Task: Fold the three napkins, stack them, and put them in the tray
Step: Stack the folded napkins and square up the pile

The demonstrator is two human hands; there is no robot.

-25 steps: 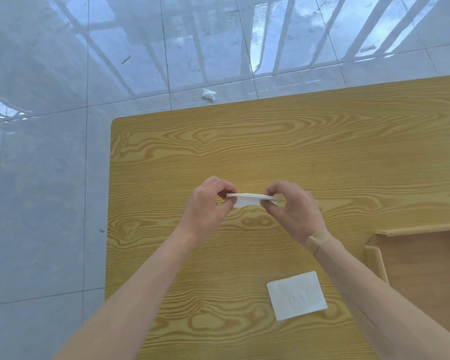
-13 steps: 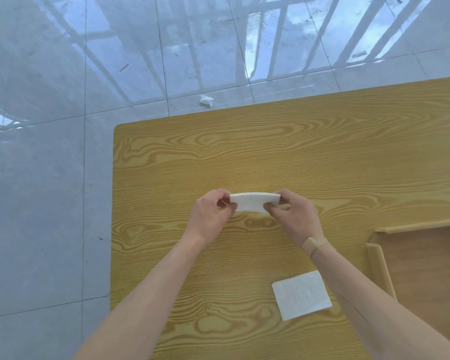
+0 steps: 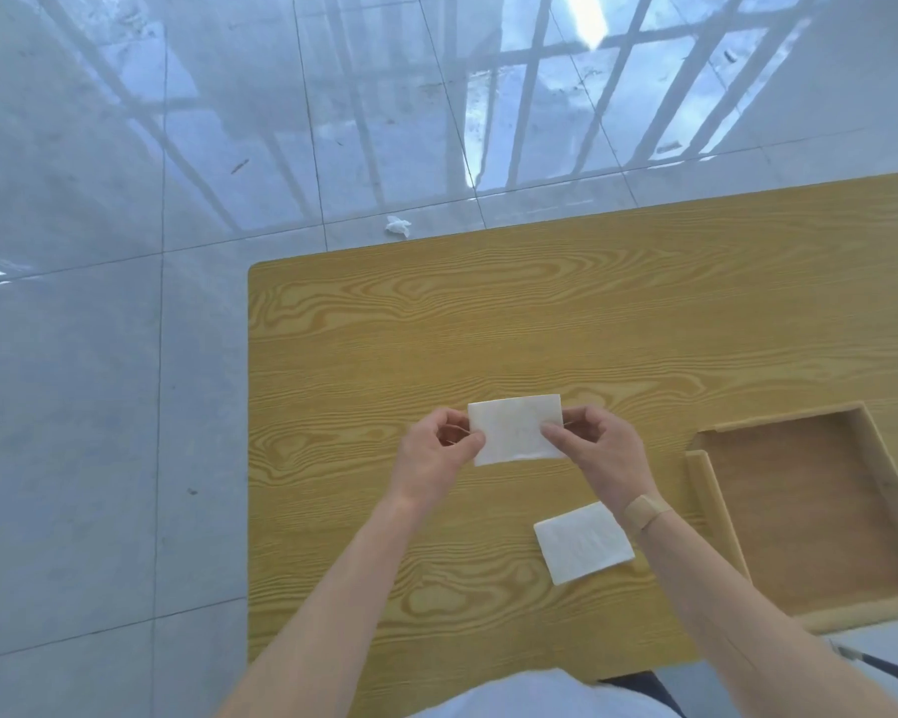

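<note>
A white folded napkin (image 3: 514, 430) is held over the middle of the wooden table (image 3: 488, 323), its flat face turned up towards me. My left hand (image 3: 436, 453) pinches its left edge and my right hand (image 3: 600, 448) pinches its right edge. A second folded white napkin (image 3: 581, 542) lies flat on the table nearer to me, just left of my right forearm. The wooden tray (image 3: 706, 489) sits at the table's right, nothing showing inside it. A third napkin is not in sight.
The table's left edge runs down the picture's middle, with shiny grey floor tiles beyond it. A crumpled white scrap (image 3: 397, 226) lies on the floor past the far edge. My light shirt fills the bottom.
The napkin, seen edge-on between my fingers before, has tipped so its broad face shows. Both hands stayed on its ends. My head moved, bringing more of the tray into sight.
</note>
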